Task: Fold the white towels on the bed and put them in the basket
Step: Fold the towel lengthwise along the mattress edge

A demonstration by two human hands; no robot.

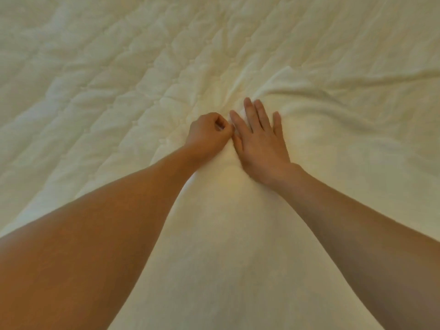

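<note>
Left forearm point(95, 234) and right forearm point(357, 222) come in from the bottom corners and converge toward mid-frame. Between and under them: white towel point(226, 234), lying flat on the bed point(95, 67). It runs from the bottom edge up to the hands and off to the right, where it is rumpled into long soft folds.

Left hand point(208, 134) sits at the towel's left edge near its far end. Fingers point(217, 119) curled in, thumb against them, pinching a bit of the white cloth. Right hand point(259, 139) just beside it, almost touching, palm down on the towel. Its fingers point(248, 110) straight and slightly spread, pressing flat, gripping nothing.

Beyond the hands, the towel's far edge bunches up. Past that, the bed's pale quilted cover, wrinkled, fills the rest of the view.
</note>
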